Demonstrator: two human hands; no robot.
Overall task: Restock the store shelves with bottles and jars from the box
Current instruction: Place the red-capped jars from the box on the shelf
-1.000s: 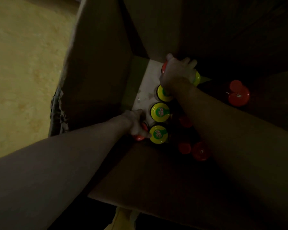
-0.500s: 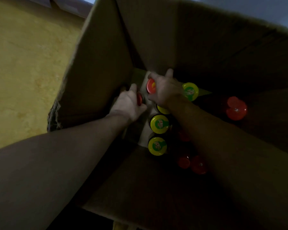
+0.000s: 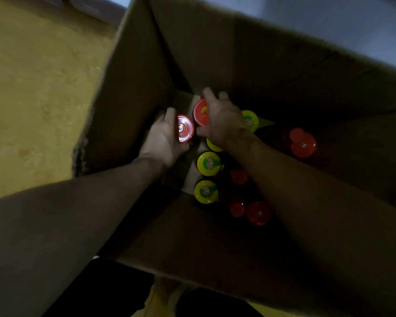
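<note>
Both my arms reach down into a deep cardboard box (image 3: 133, 92). My left hand (image 3: 165, 138) grips a jar with a shiny red lid (image 3: 185, 128), lifted above the others. Beside it, my right hand (image 3: 222, 120) curls round a jar with a red lid (image 3: 200, 112). Lower in the box stand several yellow-lidded jars (image 3: 208, 163) and red-capped bottles (image 3: 303, 143), dim in shadow. The jars' bodies are hidden.
The box's tall walls and its near flap (image 3: 192, 243) close in around my arms. A yellow floor (image 3: 37, 88) lies to the left of the box. My dark trouser legs (image 3: 96, 291) show below the flap.
Each hand has left the row of jars at the box bottom and risen with a red-lidded jar. The two hands have come together near the far left corner.
</note>
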